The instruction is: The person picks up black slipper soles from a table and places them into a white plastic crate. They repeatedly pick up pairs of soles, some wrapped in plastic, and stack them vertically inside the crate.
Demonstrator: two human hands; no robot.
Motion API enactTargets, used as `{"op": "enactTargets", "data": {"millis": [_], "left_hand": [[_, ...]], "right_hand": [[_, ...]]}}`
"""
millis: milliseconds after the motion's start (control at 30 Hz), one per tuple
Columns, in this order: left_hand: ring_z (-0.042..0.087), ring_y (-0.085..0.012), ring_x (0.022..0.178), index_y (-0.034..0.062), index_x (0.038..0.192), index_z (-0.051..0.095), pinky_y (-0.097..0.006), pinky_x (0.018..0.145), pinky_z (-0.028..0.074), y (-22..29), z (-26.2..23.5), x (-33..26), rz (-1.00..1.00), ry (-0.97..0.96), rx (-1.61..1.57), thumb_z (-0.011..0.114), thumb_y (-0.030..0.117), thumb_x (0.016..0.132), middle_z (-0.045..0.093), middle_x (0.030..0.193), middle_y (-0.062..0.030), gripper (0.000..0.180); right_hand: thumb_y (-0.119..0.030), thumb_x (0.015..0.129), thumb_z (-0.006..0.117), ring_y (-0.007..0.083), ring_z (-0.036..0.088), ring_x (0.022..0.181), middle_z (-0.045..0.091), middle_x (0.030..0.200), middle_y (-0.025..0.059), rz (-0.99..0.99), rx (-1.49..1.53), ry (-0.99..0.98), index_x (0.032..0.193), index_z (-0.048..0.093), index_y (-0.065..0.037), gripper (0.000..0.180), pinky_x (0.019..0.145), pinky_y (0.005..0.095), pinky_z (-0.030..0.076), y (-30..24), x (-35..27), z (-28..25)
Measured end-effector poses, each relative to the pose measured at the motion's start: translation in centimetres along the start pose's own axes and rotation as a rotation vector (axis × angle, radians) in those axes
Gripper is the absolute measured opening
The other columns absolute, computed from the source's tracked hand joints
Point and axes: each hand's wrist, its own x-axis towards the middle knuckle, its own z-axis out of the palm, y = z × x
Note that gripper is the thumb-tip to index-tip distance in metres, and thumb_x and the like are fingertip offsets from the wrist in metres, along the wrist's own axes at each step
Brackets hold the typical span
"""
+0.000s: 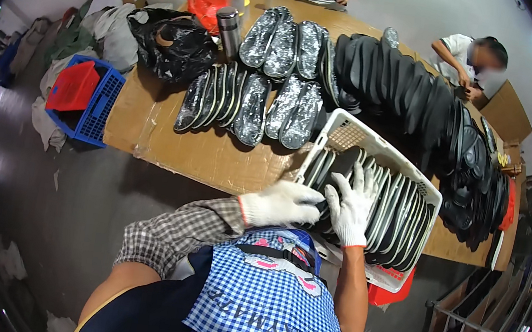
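Note:
Both hands wear white knit gloves over a white plastic crate [423, 184] packed with dark, pale-edged shoe soles [401, 214] standing on edge. My left hand [284, 204] reaches in at the crate's near left corner, fingers stretched to the right against dark soles; its fingertips are partly hidden. Beside it, my right hand [351, 204] lies over the row with fingers spread and thumb apart, touching the soles. A broad black sole [345, 161] shows just beyond the right fingertips.
The brown table [205, 166] carries plastic-wrapped soles [251, 110], a long row of black soles [398, 82], a steel flask [228, 32] and a black bag [173, 46]. A blue crate [100, 107] stands left, a metal rack [470, 327] right. Two people work across the table.

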Motion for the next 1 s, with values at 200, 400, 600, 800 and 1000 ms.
{"op": "enactTargets", "data": {"millis": [200, 400, 600, 800, 1000], "left_hand": [[0.069, -0.0229, 0.121, 0.0001, 0.151, 0.058, -0.038, 0.104, 0.057, -12.0, -11.4, -4.7, -0.208, 1.121, -0.396, 0.079, 0.019, 0.1, 0.068, 0.14, -0.0176, 0.059], [0.051, -0.0459, 0.141, 0.0114, 0.162, 0.045, -0.06, 0.115, 0.046, -19.5, -17.6, -8.8, -0.534, 1.406, -1.162, 0.073, 0.054, 0.1, 0.028, 0.17, -0.0301, 0.081], [0.06, -0.0447, 0.128, 0.0135, 0.153, 0.056, -0.061, 0.109, 0.048, -24.1, -21.0, -6.5, -0.373, 1.255, -1.308, 0.069, 0.058, 0.102, 0.05, 0.158, -0.0254, 0.069], [0.065, -0.0373, 0.119, 0.0133, 0.146, 0.067, -0.057, 0.1, 0.055, -26.7, -21.8, -6.2, -0.438, 1.256, -1.173, 0.062, 0.034, 0.109, 0.07, 0.138, -0.013, 0.043], [0.069, -0.0281, 0.118, 0.0099, 0.142, 0.07, -0.041, 0.087, 0.062, -26.7, -22.1, -6.0, -0.238, 1.031, -0.699, 0.065, 0.022, 0.108, 0.072, 0.133, -0.011, 0.036]], "right_hand": [[-0.046, 0.097, 0.074, 0.0515, 0.035, 0.155, 0.048, 0.164, 0.0233, -0.028, -0.016, 0.012, 0.13, 0.077, -0.021, 0.042, 0.128, 0.0667, 0.021, -0.4, 0.2, -0.1], [-0.045, 0.097, 0.074, 0.0507, 0.035, 0.155, 0.048, 0.164, 0.0225, -0.012, -0.005, 0.016, 0.129, 0.077, -0.022, 0.04, 0.129, 0.0669, 0.021, -0.2, 0.2, 0.0], [-0.043, 0.097, 0.075, 0.0503, 0.034, 0.156, 0.048, 0.164, 0.0223, -0.021, -0.021, 0.007, 0.129, 0.077, -0.021, 0.039, 0.128, 0.0668, 0.022, -0.2, 0.2, -0.1], [-0.042, 0.098, 0.075, 0.0504, 0.034, 0.156, 0.048, 0.164, 0.0219, -0.023, -0.023, 0.011, 0.129, 0.077, -0.022, 0.038, 0.128, 0.0666, 0.021, -0.5, 0.4, 0.0], [-0.043, 0.098, 0.074, 0.0503, 0.034, 0.156, 0.047, 0.166, 0.0199, -0.02, -0.02, 0.01, 0.129, 0.077, -0.022, 0.038, 0.128, 0.0663, 0.021, -0.5, 0.2, -0.1]]}}
